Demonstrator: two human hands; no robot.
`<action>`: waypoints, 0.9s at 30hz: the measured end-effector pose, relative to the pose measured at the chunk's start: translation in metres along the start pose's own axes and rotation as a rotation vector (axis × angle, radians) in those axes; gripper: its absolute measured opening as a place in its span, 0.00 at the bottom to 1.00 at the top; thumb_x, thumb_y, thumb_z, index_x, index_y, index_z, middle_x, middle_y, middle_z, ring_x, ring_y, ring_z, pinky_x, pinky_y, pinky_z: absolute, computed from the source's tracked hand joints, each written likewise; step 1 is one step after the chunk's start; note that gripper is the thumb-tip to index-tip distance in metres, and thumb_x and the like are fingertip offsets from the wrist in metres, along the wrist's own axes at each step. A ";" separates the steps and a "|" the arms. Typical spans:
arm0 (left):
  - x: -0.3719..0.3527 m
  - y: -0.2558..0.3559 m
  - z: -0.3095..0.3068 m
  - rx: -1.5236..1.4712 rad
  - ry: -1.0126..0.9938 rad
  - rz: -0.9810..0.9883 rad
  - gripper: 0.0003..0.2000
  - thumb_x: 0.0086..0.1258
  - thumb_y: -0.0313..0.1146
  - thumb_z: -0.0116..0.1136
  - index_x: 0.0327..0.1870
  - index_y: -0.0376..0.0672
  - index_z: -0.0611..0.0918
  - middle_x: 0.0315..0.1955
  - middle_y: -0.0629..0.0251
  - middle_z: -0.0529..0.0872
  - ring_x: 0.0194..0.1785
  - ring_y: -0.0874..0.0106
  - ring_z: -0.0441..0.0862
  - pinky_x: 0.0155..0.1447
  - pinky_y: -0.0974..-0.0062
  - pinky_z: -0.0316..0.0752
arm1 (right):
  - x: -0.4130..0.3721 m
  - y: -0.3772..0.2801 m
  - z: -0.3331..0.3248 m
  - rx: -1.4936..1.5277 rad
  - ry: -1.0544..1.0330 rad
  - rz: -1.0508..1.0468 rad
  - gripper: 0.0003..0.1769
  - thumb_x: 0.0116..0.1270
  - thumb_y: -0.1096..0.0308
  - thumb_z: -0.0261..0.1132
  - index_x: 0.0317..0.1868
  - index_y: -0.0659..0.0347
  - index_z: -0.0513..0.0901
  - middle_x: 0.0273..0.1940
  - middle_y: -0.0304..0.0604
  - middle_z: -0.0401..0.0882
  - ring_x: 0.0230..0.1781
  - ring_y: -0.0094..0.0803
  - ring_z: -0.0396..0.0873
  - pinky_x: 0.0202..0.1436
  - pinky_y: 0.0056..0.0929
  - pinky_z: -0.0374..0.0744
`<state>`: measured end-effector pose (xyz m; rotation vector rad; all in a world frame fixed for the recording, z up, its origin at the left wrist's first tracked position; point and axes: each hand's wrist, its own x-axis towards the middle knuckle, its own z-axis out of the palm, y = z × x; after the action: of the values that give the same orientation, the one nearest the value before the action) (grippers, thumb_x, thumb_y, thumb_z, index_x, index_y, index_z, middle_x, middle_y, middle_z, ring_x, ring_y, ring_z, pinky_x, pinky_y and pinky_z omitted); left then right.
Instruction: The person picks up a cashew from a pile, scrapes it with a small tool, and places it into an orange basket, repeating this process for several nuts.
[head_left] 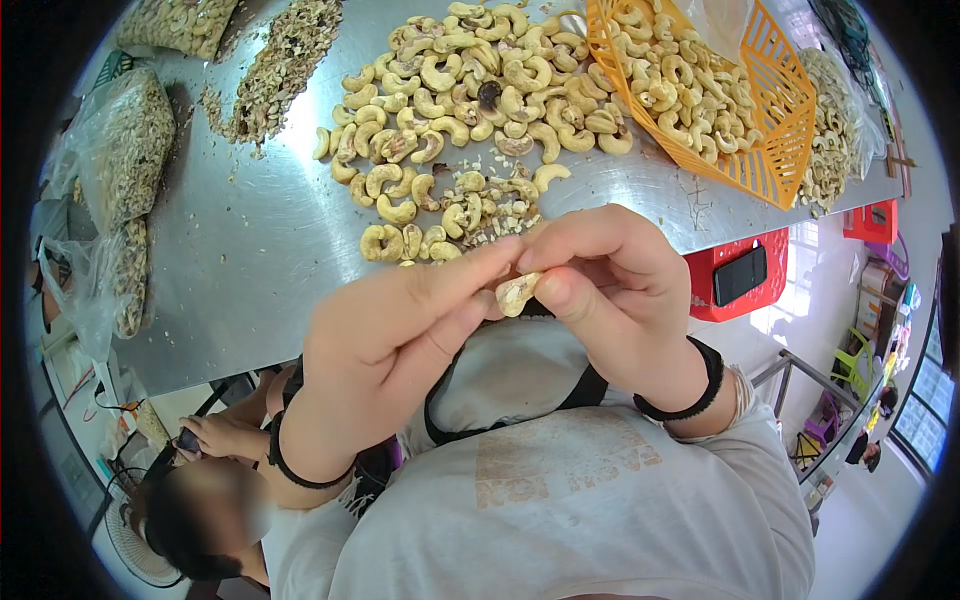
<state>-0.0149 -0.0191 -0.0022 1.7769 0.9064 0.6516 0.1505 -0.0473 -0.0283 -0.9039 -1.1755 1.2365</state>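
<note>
A pale cashew [517, 293] with a rough, flaky surface is pinched between my two hands in front of my chest. My left hand [390, 335] has its thumb and fingers pressed together at the nut's left side. On the other side, the thumb and curled fingers of my right hand [615, 285] grip it. Just beyond my hands, small white and brown fragments [505, 215] lie among loose cashews [395, 208]. A large pile of cashews [450, 80] spreads farther back on the metal table [240, 260], with one dark, blackened piece [489, 94] in it.
An orange slotted basket [690, 160] of cashews stands at the back right, near more bagged nuts [825, 130]. Bags of scraps [130, 150] and a scrap heap [285, 70] are leftward. A phone [740, 276] lies on a red stool [700, 300]. Another person [215, 510] sits at left.
</note>
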 end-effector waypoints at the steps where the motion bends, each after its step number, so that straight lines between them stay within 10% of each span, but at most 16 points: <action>1: 0.000 0.000 0.001 0.001 0.001 0.000 0.13 0.59 0.22 0.47 0.46 0.35 0.74 0.23 0.67 0.78 0.19 0.84 0.69 0.22 0.88 0.63 | 0.000 -0.001 0.000 0.000 -0.001 -0.001 0.04 0.57 0.77 0.56 0.34 0.67 0.72 0.29 0.39 0.74 0.29 0.23 0.74 0.35 0.19 0.72; 6: 0.000 0.003 -0.002 -0.159 -0.048 -0.092 0.16 0.59 0.22 0.48 0.50 0.38 0.72 0.31 0.61 0.80 0.32 0.75 0.79 0.36 0.84 0.71 | 0.003 -0.003 -0.003 0.144 -0.038 0.105 0.05 0.59 0.75 0.54 0.35 0.67 0.70 0.30 0.39 0.73 0.30 0.21 0.73 0.35 0.19 0.73; 27: -0.001 -0.001 0.003 -0.230 0.006 -0.122 0.16 0.60 0.21 0.46 0.50 0.37 0.71 0.32 0.60 0.80 0.32 0.75 0.79 0.36 0.84 0.70 | 0.003 0.003 -0.002 0.412 0.045 0.274 0.08 0.60 0.71 0.55 0.37 0.66 0.71 0.30 0.40 0.74 0.30 0.22 0.73 0.35 0.19 0.73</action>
<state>-0.0130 -0.0211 -0.0045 1.5044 0.8985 0.6548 0.1513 -0.0436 -0.0309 -0.7902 -0.7347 1.5987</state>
